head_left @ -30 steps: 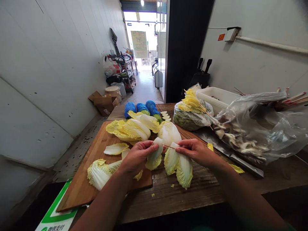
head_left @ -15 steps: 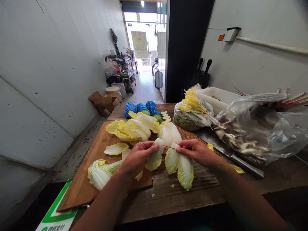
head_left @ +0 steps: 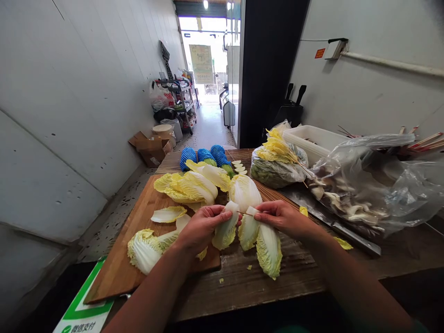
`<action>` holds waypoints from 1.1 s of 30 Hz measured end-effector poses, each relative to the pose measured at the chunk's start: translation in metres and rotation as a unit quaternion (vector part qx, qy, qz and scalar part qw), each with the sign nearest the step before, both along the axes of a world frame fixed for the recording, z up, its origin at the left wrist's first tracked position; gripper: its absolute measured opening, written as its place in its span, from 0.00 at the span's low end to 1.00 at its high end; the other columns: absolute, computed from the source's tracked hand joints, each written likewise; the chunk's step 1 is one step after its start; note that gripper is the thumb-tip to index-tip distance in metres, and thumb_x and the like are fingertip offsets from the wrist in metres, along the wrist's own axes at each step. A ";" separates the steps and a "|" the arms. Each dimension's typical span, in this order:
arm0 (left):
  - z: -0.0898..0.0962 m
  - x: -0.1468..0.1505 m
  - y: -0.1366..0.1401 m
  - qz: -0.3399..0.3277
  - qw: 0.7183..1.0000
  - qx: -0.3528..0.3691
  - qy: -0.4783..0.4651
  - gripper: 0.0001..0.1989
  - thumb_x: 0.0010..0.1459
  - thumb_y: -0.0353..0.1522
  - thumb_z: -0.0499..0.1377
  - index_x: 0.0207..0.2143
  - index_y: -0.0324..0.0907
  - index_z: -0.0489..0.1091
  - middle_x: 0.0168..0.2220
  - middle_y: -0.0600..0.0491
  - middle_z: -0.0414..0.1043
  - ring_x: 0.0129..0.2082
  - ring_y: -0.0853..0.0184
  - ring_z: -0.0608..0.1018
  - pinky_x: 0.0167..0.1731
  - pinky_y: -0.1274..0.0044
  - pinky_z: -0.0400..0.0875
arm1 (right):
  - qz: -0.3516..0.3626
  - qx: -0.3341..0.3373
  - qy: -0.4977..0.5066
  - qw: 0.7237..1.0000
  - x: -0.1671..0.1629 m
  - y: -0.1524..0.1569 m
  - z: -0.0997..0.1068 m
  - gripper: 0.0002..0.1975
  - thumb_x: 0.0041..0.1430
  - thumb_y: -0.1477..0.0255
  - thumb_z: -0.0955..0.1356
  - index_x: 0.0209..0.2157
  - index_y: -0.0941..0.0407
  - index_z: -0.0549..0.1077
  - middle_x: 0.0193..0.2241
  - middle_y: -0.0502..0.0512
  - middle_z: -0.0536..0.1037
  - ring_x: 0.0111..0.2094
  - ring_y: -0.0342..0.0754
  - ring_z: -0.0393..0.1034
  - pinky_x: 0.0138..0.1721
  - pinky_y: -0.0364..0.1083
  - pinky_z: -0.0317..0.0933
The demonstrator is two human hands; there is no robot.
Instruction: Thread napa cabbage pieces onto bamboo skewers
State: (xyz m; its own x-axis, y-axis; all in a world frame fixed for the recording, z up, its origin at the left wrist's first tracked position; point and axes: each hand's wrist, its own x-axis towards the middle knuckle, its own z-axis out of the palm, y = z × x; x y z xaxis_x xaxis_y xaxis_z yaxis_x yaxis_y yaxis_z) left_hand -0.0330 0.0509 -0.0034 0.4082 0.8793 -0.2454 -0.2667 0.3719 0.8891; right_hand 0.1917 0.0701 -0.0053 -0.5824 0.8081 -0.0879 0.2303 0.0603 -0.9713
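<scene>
Between thumb and fingers my left hand [head_left: 208, 224] pinches a pale napa cabbage leaf [head_left: 225, 233], its yellow frilly end hanging down. A thin skewer [head_left: 244, 213] runs from this leaf across to my right hand [head_left: 279, 218]. My right hand is closed around a second cabbage leaf [head_left: 249, 233] at its white base, where the skewer enters. Another cabbage leaf [head_left: 269, 254] hangs below the right fingers; whether it is on the skewer is hidden. Just behind the hands rests a white cabbage piece [head_left: 244, 190].
A wooden cutting board [head_left: 118, 259] at left bears several cabbage leaves [head_left: 187, 187]. Vegetables in blue foam nets [head_left: 204, 155] stand behind. To the right lie bundled skewers [head_left: 274, 194], a knife [head_left: 357, 238], a bag with skewered yellow leaves [head_left: 277, 162], mushrooms [head_left: 343, 206] and a white bin [head_left: 314, 143].
My left hand and its leaf have shifted slightly right, closer to my right hand. Less of the skewer shows between the two leaves.
</scene>
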 end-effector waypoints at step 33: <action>0.007 0.004 -0.007 0.030 0.995 0.051 0.076 0.11 0.45 0.36 0.65 0.29 0.37 0.76 0.28 0.50 0.76 0.25 0.71 0.72 0.26 0.81 0.63 | 0.018 0.238 -0.121 0.963 -0.013 -0.011 0.007 0.18 0.63 0.62 0.58 0.28 0.59 0.71 0.20 0.46 0.63 0.21 0.39 0.54 0.22 0.39 0.49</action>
